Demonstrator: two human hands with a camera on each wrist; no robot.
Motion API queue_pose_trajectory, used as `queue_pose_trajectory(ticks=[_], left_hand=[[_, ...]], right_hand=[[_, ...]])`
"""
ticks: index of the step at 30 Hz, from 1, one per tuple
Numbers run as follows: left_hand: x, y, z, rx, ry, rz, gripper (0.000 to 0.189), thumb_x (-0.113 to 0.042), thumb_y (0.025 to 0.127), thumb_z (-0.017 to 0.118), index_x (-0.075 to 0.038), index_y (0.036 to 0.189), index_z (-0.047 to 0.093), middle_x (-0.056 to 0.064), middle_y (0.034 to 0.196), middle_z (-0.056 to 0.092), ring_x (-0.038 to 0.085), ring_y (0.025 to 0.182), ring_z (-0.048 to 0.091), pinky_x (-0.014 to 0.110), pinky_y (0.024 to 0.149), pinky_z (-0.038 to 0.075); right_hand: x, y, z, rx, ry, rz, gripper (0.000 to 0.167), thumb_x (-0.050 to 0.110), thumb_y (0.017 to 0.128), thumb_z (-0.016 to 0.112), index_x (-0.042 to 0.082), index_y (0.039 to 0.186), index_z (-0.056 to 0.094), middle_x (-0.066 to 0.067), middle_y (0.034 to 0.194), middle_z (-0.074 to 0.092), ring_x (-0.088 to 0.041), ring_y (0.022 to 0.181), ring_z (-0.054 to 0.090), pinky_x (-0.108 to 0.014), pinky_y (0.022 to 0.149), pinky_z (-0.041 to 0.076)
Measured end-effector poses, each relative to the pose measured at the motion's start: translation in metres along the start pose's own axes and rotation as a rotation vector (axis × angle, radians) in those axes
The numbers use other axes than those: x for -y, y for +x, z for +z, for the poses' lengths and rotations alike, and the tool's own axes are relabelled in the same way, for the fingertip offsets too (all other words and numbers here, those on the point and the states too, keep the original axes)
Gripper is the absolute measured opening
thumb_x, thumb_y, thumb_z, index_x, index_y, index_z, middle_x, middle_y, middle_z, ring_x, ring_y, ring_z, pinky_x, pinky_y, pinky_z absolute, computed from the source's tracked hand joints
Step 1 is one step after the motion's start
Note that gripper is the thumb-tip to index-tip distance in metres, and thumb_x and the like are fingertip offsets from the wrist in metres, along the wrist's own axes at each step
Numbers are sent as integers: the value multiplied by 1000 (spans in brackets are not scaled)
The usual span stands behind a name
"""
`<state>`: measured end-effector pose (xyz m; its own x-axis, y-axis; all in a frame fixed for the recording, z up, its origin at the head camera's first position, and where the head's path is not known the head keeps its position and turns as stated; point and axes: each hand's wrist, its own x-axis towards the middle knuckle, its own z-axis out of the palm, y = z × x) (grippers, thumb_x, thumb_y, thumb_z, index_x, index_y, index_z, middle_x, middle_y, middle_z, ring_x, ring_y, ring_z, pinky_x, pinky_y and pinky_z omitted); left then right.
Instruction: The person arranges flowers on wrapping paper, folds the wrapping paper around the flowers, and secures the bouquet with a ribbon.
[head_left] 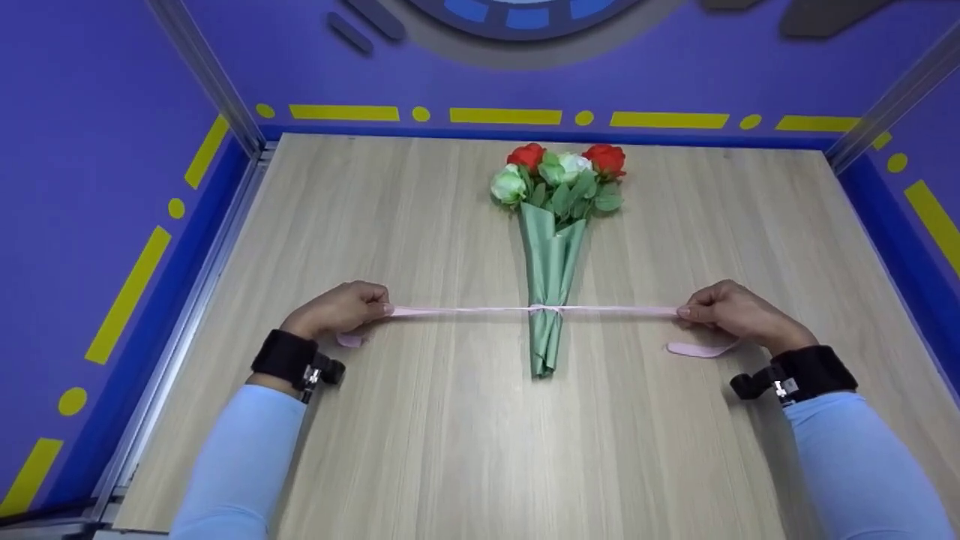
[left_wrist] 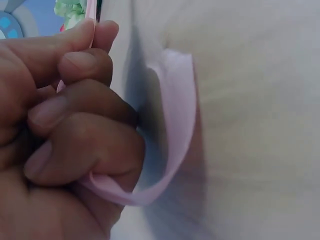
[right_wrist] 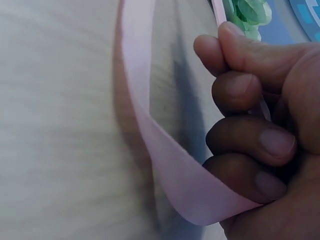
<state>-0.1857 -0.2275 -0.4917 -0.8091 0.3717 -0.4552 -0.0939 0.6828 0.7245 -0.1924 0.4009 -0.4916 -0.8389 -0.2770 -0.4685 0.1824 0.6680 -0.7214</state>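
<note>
A bouquet [head_left: 553, 255] of red and pale flowers, wrapped in green paper, lies on the table with its blooms toward the back. Round the lower part of the wrap runs a pink ribbon [head_left: 465, 310], knotted at the front and stretched straight to both sides. My left hand [head_left: 341, 307] pinches one end between thumb and forefinger, the other fingers curled over it. The other end is pinched by my right hand [head_left: 735, 311] in the same way. From each palm a loose ribbon tail hangs, as the left wrist and right wrist views show.
The wooden table [head_left: 420, 450] reaches to a blue back wall [head_left: 337, 75] with yellow marks. Side panels with metal rails [head_left: 225, 247] border it. Each wrist wears a black strap [head_left: 285, 355] with a small camera.
</note>
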Motion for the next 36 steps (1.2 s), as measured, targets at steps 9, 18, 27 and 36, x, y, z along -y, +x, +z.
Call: queue_pose_trajectory(ticks=[9, 18, 27, 36], left_hand=[[7, -8, -5, -52, 78, 9, 25, -23, 109, 58, -7, 92, 65, -4, 66, 45, 12, 55, 40, 25, 51, 33], [-5, -4, 0, -61, 150, -22, 24, -28, 109, 60, -12, 97, 72, -1, 73, 50, 15, 64, 49, 29, 52, 51], [-32, -8, 9, -102, 345, -29, 26, -27, 97, 76, -12, 118, 71, 8, 106, 67, 27, 92, 58, 41, 79, 51], [-103, 26, 66, -97, 475, 145, 50, -41, 96, 76, -13, 137, 68, 10, 133, 64, 35, 126, 53, 59, 108, 39]], right_hand=[[-11, -4, -9, -46, -81, 25, 31, 30, 104, 68, 2, 108, 81, 4, 78, 61, -9, 66, 47, -25, 58, 39], [5, -5, -2, -116, -352, -38, 30, 36, 105, 66, 10, 93, 78, 7, 66, 50, -11, 62, 45, -26, 55, 36], [15, -14, 2, -175, -529, -88, 33, 40, 100, 71, 9, 110, 76, -8, 92, 68, -30, 87, 60, -45, 75, 47], [55, 5, 49, -251, -573, -351, 46, 24, 95, 76, -2, 132, 67, -25, 134, 63, -47, 127, 55, -63, 107, 43]])
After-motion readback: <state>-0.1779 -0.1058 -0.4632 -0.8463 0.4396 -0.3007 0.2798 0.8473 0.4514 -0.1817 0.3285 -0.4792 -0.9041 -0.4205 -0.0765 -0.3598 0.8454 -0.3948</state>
